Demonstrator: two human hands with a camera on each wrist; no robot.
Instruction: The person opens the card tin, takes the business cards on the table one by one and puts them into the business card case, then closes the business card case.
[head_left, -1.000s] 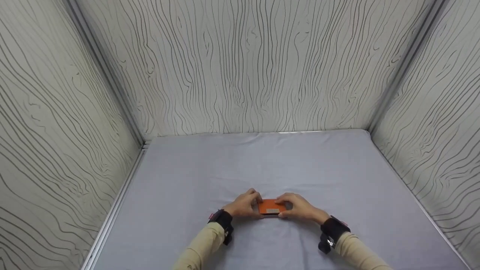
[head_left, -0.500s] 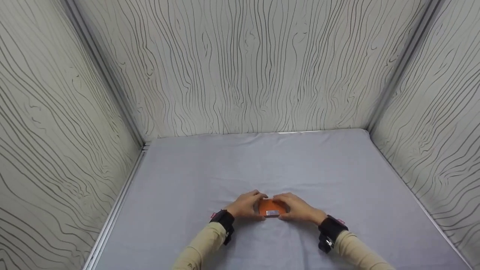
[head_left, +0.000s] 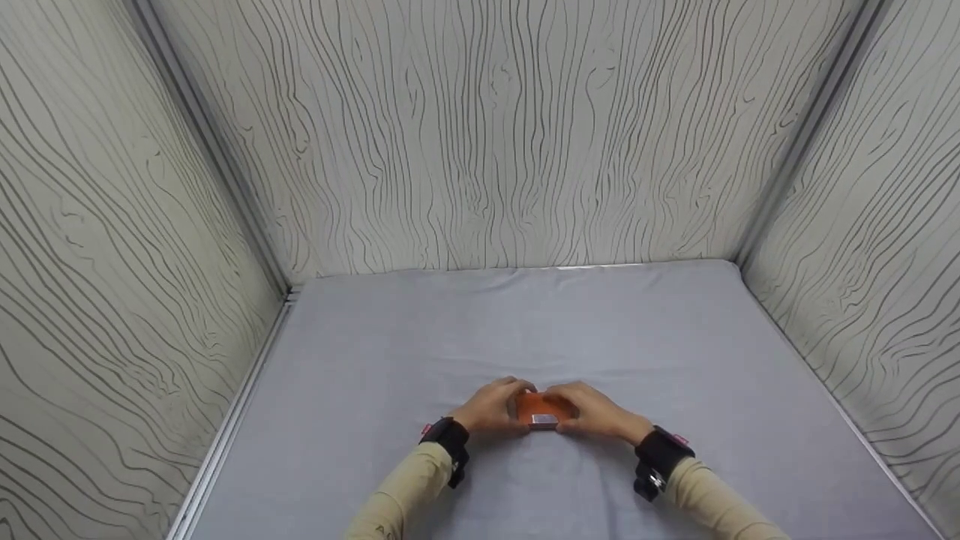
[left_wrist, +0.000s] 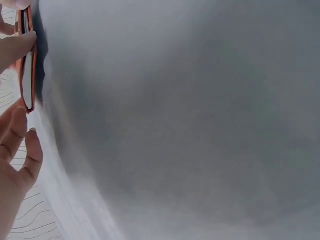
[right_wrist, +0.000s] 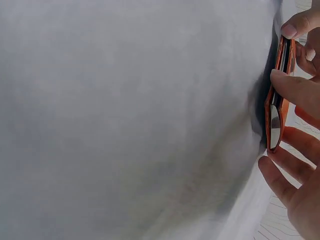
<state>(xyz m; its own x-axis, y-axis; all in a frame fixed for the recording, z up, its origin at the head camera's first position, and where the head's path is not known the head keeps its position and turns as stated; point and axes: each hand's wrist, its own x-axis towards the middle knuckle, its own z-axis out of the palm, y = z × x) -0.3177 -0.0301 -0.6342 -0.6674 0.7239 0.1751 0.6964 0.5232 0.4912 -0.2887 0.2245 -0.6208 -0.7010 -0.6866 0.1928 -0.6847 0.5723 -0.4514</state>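
A small flat orange box (head_left: 537, 405) with a pale label (head_left: 544, 419) is held between both hands, low in the head view. My left hand (head_left: 489, 409) grips its left end, thumb at the near edge and fingers at the far side. The right hand (head_left: 602, 415) grips the other end the same way. In the left wrist view the near side of the orange box (left_wrist: 27, 85) shows thin orange walls, parted slightly, with dark and pale layers between. The right wrist view shows the orange box (right_wrist: 274, 127) with both thumbs on that side. Fingers partly cover its ends.
A pale grey cloth (head_left: 420, 322) with slight wrinkles covers the table. Panels with a wood-line pattern (head_left: 480, 135) rise at the back and both sides. Dark camera bands (head_left: 448, 442) sit on both wrists, below tan sleeves.
Fingers of both hands have moved from the box's top toward its far edge and closer together. The box's top looks more bowed and its label side is tipped differently. The forearms have hardly moved.
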